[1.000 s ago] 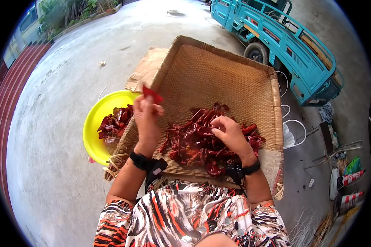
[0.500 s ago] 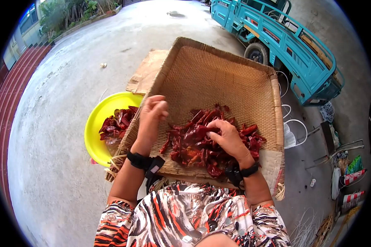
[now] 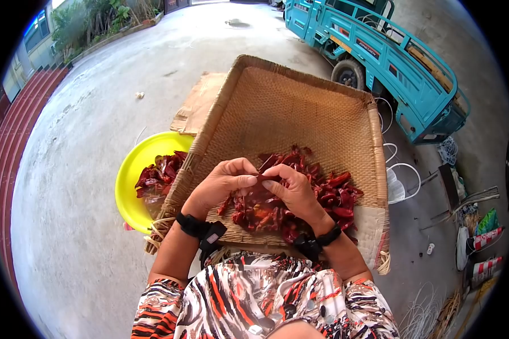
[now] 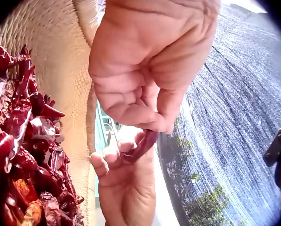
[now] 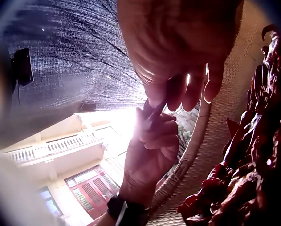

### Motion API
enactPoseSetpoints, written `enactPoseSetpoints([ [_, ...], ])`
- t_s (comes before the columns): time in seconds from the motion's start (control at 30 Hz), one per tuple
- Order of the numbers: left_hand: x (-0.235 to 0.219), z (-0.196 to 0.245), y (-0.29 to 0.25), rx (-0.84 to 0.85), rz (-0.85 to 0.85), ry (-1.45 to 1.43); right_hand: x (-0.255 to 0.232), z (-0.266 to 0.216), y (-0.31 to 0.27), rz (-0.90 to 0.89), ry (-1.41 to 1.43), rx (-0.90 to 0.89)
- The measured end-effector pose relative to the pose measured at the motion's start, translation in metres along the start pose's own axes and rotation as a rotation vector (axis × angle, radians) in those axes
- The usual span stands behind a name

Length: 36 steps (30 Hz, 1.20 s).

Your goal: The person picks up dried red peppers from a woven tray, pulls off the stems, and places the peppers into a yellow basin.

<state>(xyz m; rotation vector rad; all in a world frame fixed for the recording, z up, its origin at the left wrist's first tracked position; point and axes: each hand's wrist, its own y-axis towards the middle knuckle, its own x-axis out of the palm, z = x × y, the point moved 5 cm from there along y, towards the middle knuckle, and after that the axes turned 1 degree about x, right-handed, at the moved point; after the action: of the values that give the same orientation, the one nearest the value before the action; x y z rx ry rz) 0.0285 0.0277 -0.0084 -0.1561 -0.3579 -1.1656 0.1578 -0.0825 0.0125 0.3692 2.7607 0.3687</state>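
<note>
Both hands meet above the near part of a woven basket [image 3: 300, 96]. The left hand [image 3: 223, 183] and the right hand [image 3: 294, 192] pinch one dark red dried pepper [image 3: 260, 179] between them. In the left wrist view the pepper [image 4: 142, 147] hangs from the left hand's [image 4: 152, 56] fingertips, against the right hand's [image 4: 128, 188] fingers. The right wrist view shows the right hand [image 5: 178, 47] above the left hand [image 5: 152, 146]. Below them, a pile of red dried peppers [image 3: 339, 198] lies in the basket.
A yellow basin [image 3: 127, 192] holding red pepper pieces stands left of the basket. Flat cardboard [image 3: 201, 101] lies behind it. A blue-green cargo tricycle [image 3: 401, 79] is at the back right. White buckets [image 3: 395, 186] and a metal-framed chair [image 3: 449, 192] are on the right.
The left hand let go of a red piece over by the yellow basin, then came right to meet the right hand. The right hand lifted a pepper from the pile and moved slightly left.
</note>
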Motion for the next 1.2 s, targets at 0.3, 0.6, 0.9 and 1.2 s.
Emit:
enactPoseSetpoints([
  [0.3,-0.029,0.003,0.006,0.305,0.464,-0.119,-0.045,0.018,0.025,0.103,-0.466,0.019],
  [0.6,-0.1,0.008,-0.022,0.633,0.992,-0.648,-0.114,0.134,0.054,-0.045,-0.78,0.246],
  [0.9,-0.091,-0.005,-0.009,0.393,0.927,-0.214,-0.101,0.15,0.058,-0.16,-0.638,0.229],
  [1.2,-0.048,-0.014,0.006,0.098,0.527,0.062,-0.097,0.112,0.046,-0.017,-0.231,0.286],
])
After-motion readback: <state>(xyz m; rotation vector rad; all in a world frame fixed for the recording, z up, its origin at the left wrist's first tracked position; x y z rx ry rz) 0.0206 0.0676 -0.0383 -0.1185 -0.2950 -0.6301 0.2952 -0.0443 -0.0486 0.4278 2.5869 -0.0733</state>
